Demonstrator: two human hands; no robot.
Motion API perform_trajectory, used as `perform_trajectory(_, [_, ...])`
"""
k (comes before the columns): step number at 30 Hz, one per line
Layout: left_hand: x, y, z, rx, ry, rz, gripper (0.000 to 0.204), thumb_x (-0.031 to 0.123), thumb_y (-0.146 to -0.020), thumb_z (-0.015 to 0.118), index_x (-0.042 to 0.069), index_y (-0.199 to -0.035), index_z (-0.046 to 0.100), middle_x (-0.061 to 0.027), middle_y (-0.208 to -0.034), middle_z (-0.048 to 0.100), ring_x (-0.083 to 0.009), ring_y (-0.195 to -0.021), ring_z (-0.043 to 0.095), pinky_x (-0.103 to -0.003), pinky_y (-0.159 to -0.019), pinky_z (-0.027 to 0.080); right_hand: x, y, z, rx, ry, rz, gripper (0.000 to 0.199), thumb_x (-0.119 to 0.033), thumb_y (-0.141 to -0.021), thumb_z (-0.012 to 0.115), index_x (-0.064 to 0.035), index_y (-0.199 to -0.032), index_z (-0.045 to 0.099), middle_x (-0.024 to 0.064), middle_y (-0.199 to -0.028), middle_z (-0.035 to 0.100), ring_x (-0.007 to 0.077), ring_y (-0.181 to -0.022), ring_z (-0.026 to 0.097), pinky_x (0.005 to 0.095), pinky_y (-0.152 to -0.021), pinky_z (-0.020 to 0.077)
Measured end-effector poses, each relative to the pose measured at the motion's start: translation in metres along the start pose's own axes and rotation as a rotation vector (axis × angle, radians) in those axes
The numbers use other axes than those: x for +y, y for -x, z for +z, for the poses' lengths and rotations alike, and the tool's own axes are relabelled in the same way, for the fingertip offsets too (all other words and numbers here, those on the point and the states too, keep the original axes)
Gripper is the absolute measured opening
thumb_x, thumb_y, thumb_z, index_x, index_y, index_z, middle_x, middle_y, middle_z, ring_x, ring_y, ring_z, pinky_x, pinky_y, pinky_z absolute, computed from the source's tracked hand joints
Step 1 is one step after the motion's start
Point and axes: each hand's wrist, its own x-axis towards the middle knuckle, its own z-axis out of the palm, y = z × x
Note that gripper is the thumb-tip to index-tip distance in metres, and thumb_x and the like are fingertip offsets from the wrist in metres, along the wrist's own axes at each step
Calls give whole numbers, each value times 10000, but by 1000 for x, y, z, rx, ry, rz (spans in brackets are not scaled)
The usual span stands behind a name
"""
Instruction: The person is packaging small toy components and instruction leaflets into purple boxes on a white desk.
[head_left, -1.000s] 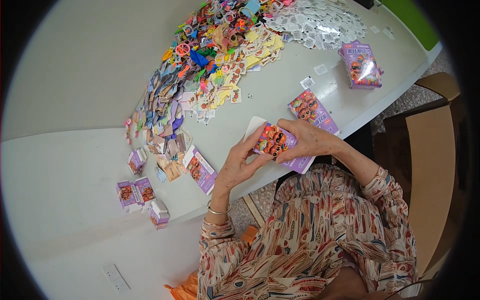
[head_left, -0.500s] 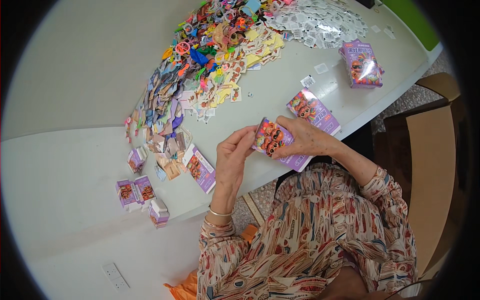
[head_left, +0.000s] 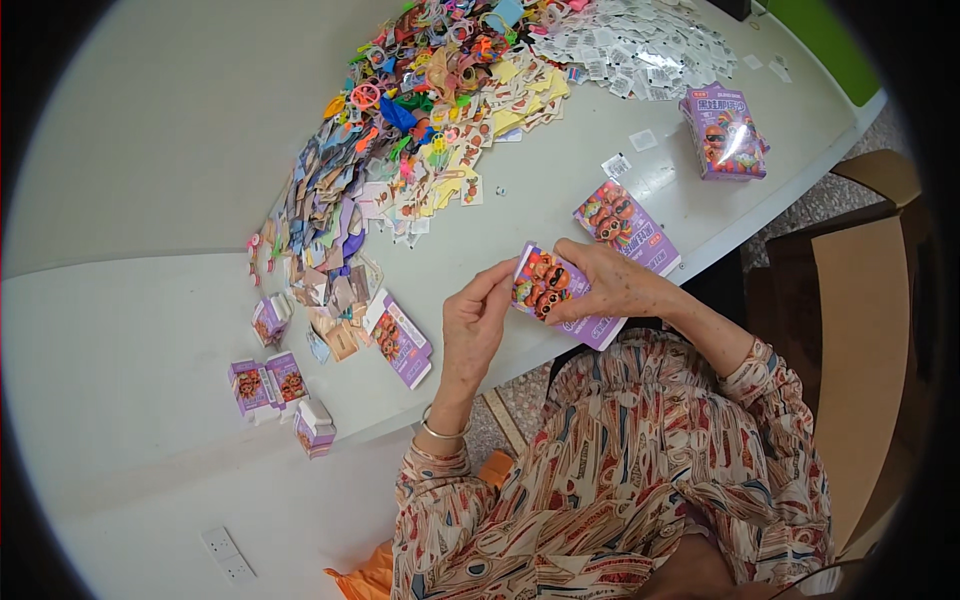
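A flat purple carton (head_left: 548, 284) printed with cartoon figures is held over the table's near edge. My right hand (head_left: 612, 280) grips it from the right, thumb across its printed face. At the upper left edge of the carton, my left hand (head_left: 474, 318) has its fingers pressed together in a pinch. Just beyond my right hand lies another flat purple carton (head_left: 622, 212) on the table. Left of my left hand, a similar carton (head_left: 398, 340) with a white end lies at the table edge.
Mixed small plastic toys (head_left: 420, 85) heap up at the far left, beside picture cards (head_left: 335, 165) and yellow-backed cards (head_left: 520, 95). White sachets (head_left: 640, 50) pile at the back. Purple packs (head_left: 728, 135) are stacked at the right. A cardboard box (head_left: 862, 330) stands beyond the table's right edge.
Both hands and the held carton have shifted very slightly to the right. The carton is still in my right hand.
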Motion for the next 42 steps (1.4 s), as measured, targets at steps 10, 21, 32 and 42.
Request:
perform_trajectory(10, [-6, 8, -6, -51, 119, -29, 287, 28, -925, 559, -16, -1206, 601, -91, -1184, 635, -137, -1056, 573, -261, -939, 438, -12, -1, 9, -2, -5, 51, 536, -370, -713, 784, 0, -979, 503, 166, -865, 611, 275, -787, 611, 368, -725, 465])
perform_trajectory(21, [-65, 48, -147, 446, -783, 56, 846, 282, -705, 797, -70, -1343, 366, -239, -1187, 513, -365, -1102, 528, -429, -934, 429, -35, -1, 7, 597, 702, -360, 759, -287, -790, 738, 68, -1342, 355, 268, -1286, 458, 410, -1189, 446, 454, -1004, 379])
perform_trajectory(32, [-48, 42, -87, 545, -1059, 165, 895, 167, -716, 723, -76, -1415, 219, -379, -1430, 213, -516, -1351, 198, -533, -1098, 214, -18, 0, 63, 290, 275, -334, 611, -268, -815, 737, 60, -1232, 434, 245, -1226, 502, 393, -1134, 499, 438, -958, 426])
perform_trajectory(42, [-2, 31, 10, 189, -599, 327, 812, -16, -799, 638, -7, -1464, 173, -293, -1496, 172, -413, -1406, 207, -439, -1113, 270, -22, -20, 59, 306, -367, -143, 744, -359, -871, 665, 55, -1368, 298, 181, -1161, 565, 255, -1090, 569, 351, -895, 477])
